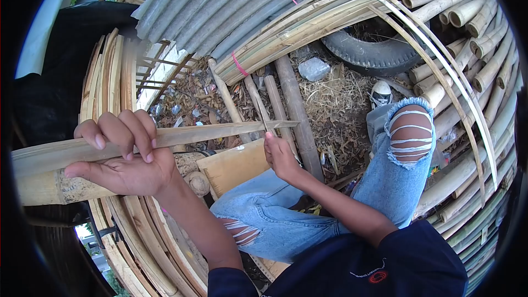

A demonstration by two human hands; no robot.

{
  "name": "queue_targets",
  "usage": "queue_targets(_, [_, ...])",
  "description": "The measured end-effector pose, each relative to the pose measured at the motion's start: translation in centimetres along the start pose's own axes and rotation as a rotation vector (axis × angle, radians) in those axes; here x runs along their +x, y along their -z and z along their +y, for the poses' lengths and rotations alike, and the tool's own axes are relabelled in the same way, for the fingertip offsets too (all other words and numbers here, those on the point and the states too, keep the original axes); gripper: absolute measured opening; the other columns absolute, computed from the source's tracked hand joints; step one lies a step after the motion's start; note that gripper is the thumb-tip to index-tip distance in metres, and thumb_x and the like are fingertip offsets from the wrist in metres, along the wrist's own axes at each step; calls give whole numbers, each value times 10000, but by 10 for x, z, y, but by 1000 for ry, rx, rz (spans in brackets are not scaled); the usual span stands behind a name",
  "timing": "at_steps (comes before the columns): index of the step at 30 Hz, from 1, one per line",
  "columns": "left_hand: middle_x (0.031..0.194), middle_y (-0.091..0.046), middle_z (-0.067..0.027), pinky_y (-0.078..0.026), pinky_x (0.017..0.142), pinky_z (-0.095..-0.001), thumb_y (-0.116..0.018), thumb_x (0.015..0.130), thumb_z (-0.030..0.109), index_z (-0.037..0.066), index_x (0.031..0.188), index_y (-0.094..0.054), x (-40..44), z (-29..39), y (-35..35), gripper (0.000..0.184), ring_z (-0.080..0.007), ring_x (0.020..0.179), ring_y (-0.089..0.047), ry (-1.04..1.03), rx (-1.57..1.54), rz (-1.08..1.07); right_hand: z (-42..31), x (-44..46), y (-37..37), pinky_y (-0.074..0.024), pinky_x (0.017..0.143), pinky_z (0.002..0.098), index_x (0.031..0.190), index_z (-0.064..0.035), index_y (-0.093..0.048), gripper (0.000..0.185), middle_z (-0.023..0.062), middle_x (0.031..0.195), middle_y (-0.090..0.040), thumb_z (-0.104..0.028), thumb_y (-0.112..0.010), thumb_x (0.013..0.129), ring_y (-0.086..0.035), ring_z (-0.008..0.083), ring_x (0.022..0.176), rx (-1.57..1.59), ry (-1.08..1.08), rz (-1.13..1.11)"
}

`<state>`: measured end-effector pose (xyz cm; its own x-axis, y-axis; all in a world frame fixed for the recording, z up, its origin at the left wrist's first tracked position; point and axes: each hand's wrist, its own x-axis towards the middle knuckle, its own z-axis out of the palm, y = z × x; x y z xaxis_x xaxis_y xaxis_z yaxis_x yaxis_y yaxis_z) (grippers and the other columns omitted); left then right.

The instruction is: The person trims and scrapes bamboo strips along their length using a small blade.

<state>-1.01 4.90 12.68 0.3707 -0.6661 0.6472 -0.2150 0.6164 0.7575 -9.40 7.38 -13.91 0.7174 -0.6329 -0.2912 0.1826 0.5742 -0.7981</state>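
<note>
My left hand [124,151] is closed round a long flat bamboo strip [203,133], fingers curled over its top edge and the thumb beneath. The strip runs across in front of me and narrows towards its right end. Under the left hand lies a thick bamboo pole [44,188]. My right hand [281,157] is closed on a knife, its narrow blade [264,116] pointing away from me and crossing the strip near its thin end. Most of the handle is hidden in the fist.
Split bamboo slats [110,71] stand at the left. A bundle tied with pink string [239,65] lies ahead beside corrugated sheets [220,8]. A tyre [374,52] and stacked bamboo poles [489,77] are at the right. A board [228,166] is by my legs.
</note>
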Motion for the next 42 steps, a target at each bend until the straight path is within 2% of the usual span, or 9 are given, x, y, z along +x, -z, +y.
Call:
queue_targets(4, [468,-276,23,-222,332,-189,-323,866,597,119,749,-394,0,1,-5,497,-65,331,-248,-19,-4,-30,25,10,15,-332,500,431,578,22,-385,586,142,488,-387,-425,-298,948,-373,290,446,-247,288,117])
queue_targets(10, [450,-288,20,-230,331,-201,-308,890,558,119,743,-400,-1,-2,-12,472,-68,320,-249,-12,-98,-157,16,5,16,-334,503,450,637,7,-416,495,107,456,-347,-360,-332,958,-340,319,434,49,-142,155])
queue_targets(16, [414,-314,-6,-244,262,-210,-263,906,541,101,707,-404,4,-4,3,503,-85,282,-262,-61,-215,-164,31,-1,19,-332,515,469,695,60,-424,478,180,492,-356,-327,-337,961,-350,361,431,-242,347,173])
queue_targets(19, [405,-319,-4,-260,238,-202,-277,908,536,110,691,-378,6,-4,8,489,-77,257,-283,-77,-257,-201,62,9,51,-267,425,333,596,-55,-356,521,-3,471,-294,-429,-294,953,-296,135,390,-304,-177,225])
queue_targets(24, [389,-326,-1,-274,207,-202,-289,904,540,123,665,-329,5,-3,17,483,-70,242,-295,-55,-367,-256,8,-5,10,-326,477,459,617,49,-424,551,145,490,-377,-381,-349,952,-404,241,434,202,-83,-18])
queue_targets(28, [389,-324,6,-271,196,-201,-295,907,532,131,661,-327,7,-1,22,472,-60,238,-284,-44,-357,-280,42,14,41,-351,561,449,613,62,-450,576,188,512,-420,-386,-327,954,-440,280,512,-331,105,153])
queue_targets(30, [388,-319,10,-267,195,-196,-303,914,516,140,660,-327,5,-2,12,454,-52,235,-269,-62,-339,-265,43,17,59,-243,398,323,527,-70,-303,548,-9,450,-308,-411,-306,956,-301,106,413,-318,-109,183])
queue_targets(34, [383,-315,15,-259,197,-199,-313,918,502,146,658,-328,1,-2,9,442,-51,233,-264,-57,-327,-256,8,1,10,-318,457,417,544,27,-396,621,90,485,-409,-426,-291,956,-403,221,418,236,-160,-111])
queue_targets(42, [391,-315,14,-258,204,-199,-339,914,497,143,665,-335,11,-3,9,433,-63,241,-280,-57,-377,-315,76,25,52,-286,419,325,576,-65,-342,538,-6,476,-296,-443,-279,955,-325,118,413,-282,-64,253])
